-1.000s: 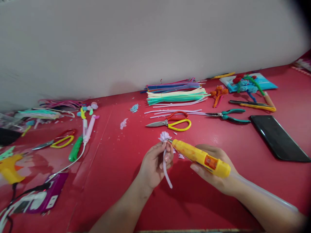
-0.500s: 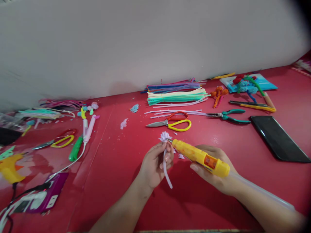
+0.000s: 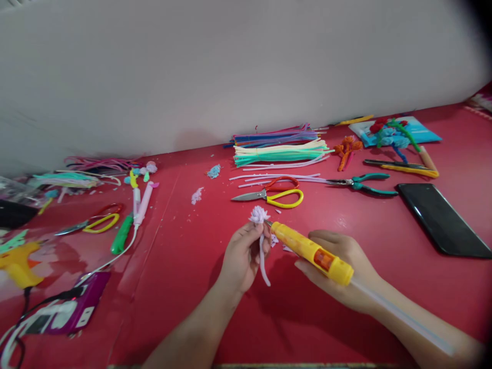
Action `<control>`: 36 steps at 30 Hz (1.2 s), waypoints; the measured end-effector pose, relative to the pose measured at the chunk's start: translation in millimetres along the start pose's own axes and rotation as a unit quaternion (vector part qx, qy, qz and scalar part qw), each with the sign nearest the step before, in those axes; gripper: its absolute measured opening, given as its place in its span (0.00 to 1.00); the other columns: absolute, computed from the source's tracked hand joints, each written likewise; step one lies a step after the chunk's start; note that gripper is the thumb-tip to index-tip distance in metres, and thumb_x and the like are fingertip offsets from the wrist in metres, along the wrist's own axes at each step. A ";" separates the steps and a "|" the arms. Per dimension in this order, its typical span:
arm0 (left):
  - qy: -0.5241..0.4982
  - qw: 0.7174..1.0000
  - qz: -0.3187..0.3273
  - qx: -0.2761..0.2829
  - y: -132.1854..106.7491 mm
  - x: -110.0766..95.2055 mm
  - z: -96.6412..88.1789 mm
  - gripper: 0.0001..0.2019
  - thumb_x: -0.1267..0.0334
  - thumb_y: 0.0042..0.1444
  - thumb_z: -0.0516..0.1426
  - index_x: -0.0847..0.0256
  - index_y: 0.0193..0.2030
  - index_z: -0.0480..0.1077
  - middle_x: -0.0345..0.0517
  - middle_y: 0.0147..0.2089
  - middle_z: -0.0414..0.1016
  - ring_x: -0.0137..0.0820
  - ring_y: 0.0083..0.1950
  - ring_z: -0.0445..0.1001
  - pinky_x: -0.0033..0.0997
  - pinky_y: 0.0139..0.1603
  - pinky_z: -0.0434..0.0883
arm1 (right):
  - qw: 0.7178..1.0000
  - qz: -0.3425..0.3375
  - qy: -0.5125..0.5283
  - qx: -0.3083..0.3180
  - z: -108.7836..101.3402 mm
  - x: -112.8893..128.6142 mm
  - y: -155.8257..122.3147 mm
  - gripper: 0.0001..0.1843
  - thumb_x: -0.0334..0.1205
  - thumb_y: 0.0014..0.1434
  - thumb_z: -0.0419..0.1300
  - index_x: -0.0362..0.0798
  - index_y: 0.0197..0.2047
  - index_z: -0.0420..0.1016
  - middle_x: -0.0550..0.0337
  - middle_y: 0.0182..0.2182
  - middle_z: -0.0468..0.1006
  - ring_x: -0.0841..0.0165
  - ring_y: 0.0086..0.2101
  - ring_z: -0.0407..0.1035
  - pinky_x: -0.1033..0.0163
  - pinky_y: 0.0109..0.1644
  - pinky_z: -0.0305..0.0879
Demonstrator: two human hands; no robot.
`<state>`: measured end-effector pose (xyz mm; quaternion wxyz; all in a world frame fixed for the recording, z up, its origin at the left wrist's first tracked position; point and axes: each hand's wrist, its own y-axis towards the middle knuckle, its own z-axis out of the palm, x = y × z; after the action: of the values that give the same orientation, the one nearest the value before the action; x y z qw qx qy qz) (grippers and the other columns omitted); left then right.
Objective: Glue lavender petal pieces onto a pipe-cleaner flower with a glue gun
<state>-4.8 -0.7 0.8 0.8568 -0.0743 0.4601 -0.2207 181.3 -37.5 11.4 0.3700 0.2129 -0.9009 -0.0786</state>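
Note:
My left hand [image 3: 241, 256] pinches a pale lilac pipe-cleaner flower [image 3: 259, 214] by its stem, which hangs down below my fingers. My right hand [image 3: 338, 271] grips a yellow pen-shaped glue gun [image 3: 309, 251] with a clear glue stick trailing back along my forearm. Its metal tip points left and touches the flower just under the bloom. Both hands hover low over the red table [image 3: 184, 287].
Red and yellow scissors [image 3: 271, 195] lie just beyond my hands, teal pliers [image 3: 361, 182] and a black phone [image 3: 442, 220] to the right. Bundled pipe cleaners [image 3: 280, 146] sit by the grey wall. At left are more scissors [image 3: 92, 223], a yellow glue gun [image 3: 17, 264] and cables.
Both hands shifted slightly left and up with the flower and glue gun; the tip stays at the flower's base.

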 end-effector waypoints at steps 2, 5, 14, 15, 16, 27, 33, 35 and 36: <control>0.028 0.999 0.015 -0.010 1.9 -0.7 -1.5 0.10 0.62 0.56 0.56 0.65 0.27 0.68 0.36 0.17 0.64 0.16 0.15 0.55 0.16 0.15 0.50 | 1.000 -0.015 -0.018 -0.014 -4.2 1.4 1.0 0.14 0.42 0.58 0.55 0.47 0.23 0.62 0.64 0.20 0.61 0.72 0.21 0.58 0.65 0.25 0.51; 0.110 0.993 0.043 -0.030 6.2 -2.7 -6.2 0.10 0.60 0.58 0.54 0.65 0.31 0.70 0.37 0.21 0.67 0.15 0.15 0.53 0.17 0.15 0.48 | 0.999 0.011 -0.012 -0.035 -12.1 -3.0 3.5 0.08 0.40 0.59 0.54 0.47 0.29 0.64 0.60 0.25 0.67 0.71 0.24 0.63 0.66 0.28 0.56; 0.493 0.834 0.202 -0.144 11.1 -8.1 -20.1 0.11 0.58 0.58 0.53 0.60 0.27 0.67 0.37 0.22 0.65 0.24 0.22 0.63 0.22 0.25 0.62 | 0.959 0.132 -0.213 0.135 -6.2 -70.2 -7.2 0.15 0.25 0.45 0.55 0.43 0.39 0.67 0.52 0.37 0.69 0.66 0.31 0.68 0.63 0.35 0.61; 0.504 0.825 0.207 -0.152 10.6 -8.6 -19.7 0.11 0.58 0.57 0.54 0.60 0.27 0.66 0.37 0.23 0.67 0.24 0.23 0.64 0.22 0.26 0.62 | 0.957 0.130 -0.218 0.137 -6.9 -72.5 -7.8 0.15 0.25 0.46 0.56 0.43 0.40 0.68 0.52 0.37 0.69 0.65 0.33 0.68 0.62 0.36 0.61; 0.508 0.821 0.210 -0.154 9.9 -9.1 -19.0 0.10 0.58 0.57 0.54 0.60 0.28 0.65 0.37 0.25 0.68 0.24 0.24 0.64 0.21 0.26 0.63 | 0.955 0.131 -0.227 0.137 -8.5 -72.3 -7.4 0.14 0.27 0.47 0.56 0.43 0.41 0.68 0.51 0.38 0.70 0.62 0.35 0.68 0.60 0.38 0.61; 0.299 0.932 0.183 -0.094 5.2 -15.5 -9.2 0.08 0.62 0.56 0.56 0.62 0.29 0.66 0.36 0.24 0.70 0.17 0.17 0.57 0.18 0.17 0.56 | 0.963 -0.098 -0.188 0.168 23.6 -7.3 20.3 0.05 0.31 0.59 0.55 0.45 0.34 0.72 0.57 0.32 0.73 0.66 0.33 0.63 0.61 0.39 0.57; 0.172 0.960 0.191 -0.113 6.7 -19.4 -12.3 0.06 0.64 0.54 0.58 0.64 0.30 0.67 0.35 0.21 0.67 0.15 0.16 0.53 0.16 0.15 0.48 | 0.955 -0.139 -0.190 0.180 63.7 3.2 38.6 0.08 0.32 0.60 0.53 0.44 0.32 0.72 0.54 0.30 0.74 0.65 0.32 0.62 0.60 0.36 0.54; 0.154 0.961 0.199 -0.115 5.8 -20.4 -12.5 0.06 0.64 0.54 0.58 0.64 0.30 0.67 0.35 0.21 0.67 0.15 0.16 0.53 0.16 0.15 0.48 | 0.959 -0.130 -0.182 0.171 77.1 4.5 44.8 0.08 0.31 0.60 0.52 0.43 0.32 0.71 0.53 0.31 0.74 0.64 0.33 0.63 0.59 0.36 0.55; 0.148 0.961 0.204 -0.115 5.2 -20.9 -12.4 0.06 0.64 0.53 0.58 0.64 0.30 0.67 0.35 0.21 0.67 0.15 0.16 0.53 0.16 0.15 0.48 | 0.962 -0.126 -0.175 0.168 82.6 5.4 46.9 0.08 0.31 0.60 0.52 0.43 0.32 0.71 0.52 0.31 0.74 0.63 0.33 0.63 0.59 0.36 0.55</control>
<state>-23.4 14.1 7.9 0.7919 -0.0439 0.6091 0.0043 104.8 0.9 -30.1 0.1524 0.3666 -0.9178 -0.0082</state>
